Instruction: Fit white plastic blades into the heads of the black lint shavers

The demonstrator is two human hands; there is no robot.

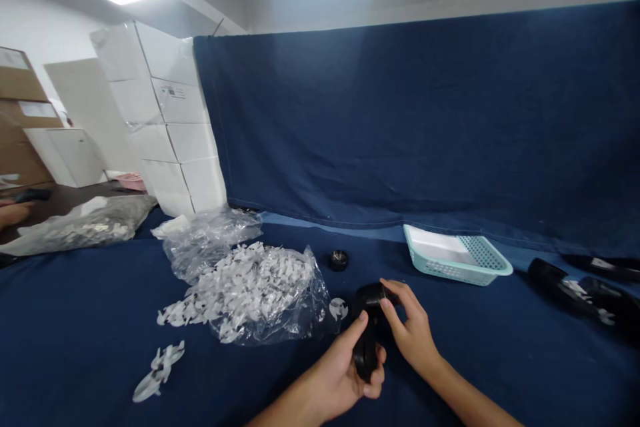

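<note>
My left hand (336, 379) is wrapped around the handle of a black hair-dryer-shaped housing (369, 297), its thumb along the side. The thumb and fingers of my right hand (414, 332) grip the right end of the housing's barrel. Whether a small part is between those fingers cannot be seen. Just left of the housing, a white fan-blade piece (338, 309) lies flat on the blue cloth. Beyond it sits a small round black cap-like part (339, 260). A heap of white fan-blade pieces (250, 287) spills from a clear plastic bag (305, 320) to the left.
Several loose white pieces (159, 370) lie at front left. A light-green basket (450, 273) stands at back right, with black housings (565, 287) farther right. White boxes (187, 140) and a blue curtain (400, 120) rise behind. Another person's hand (14, 215) shows at far left.
</note>
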